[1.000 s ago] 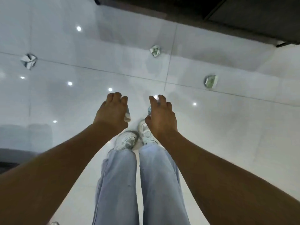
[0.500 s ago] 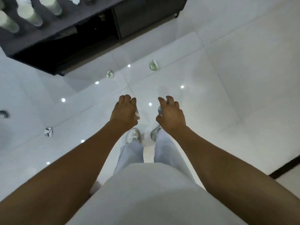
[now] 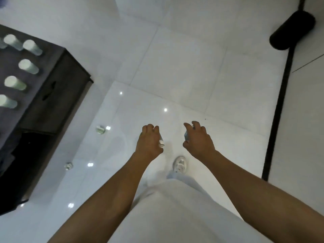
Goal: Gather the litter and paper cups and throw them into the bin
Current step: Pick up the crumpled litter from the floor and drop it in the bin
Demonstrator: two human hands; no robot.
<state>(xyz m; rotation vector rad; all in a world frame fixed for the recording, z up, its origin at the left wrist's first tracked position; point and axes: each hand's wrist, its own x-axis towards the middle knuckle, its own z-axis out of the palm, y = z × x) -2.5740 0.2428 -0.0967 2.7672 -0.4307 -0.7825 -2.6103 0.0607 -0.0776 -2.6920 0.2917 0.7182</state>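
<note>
Floor (image 3: 184,71): pale glossy tiles spread under and ahead of both hands.
Table (image 3: 52,81): dark, well off to the left of the left hand, with paper cups (image 3: 28,66) standing on it.
Bin (image 3: 292,30): the dark cylinder far ahead and right of the right hand, probably the bin; walk there with both grips firm.
Left hand (image 3: 149,142): fingers curled round a white scrap (image 3: 161,143).
Right hand (image 3: 199,139): fingers curled round a bluish piece (image 3: 186,135).
Floor litter (image 3: 100,129): two crumpled bits lie left of the left hand, the nearer one (image 3: 68,166) lower; not yet gathered.
</note>
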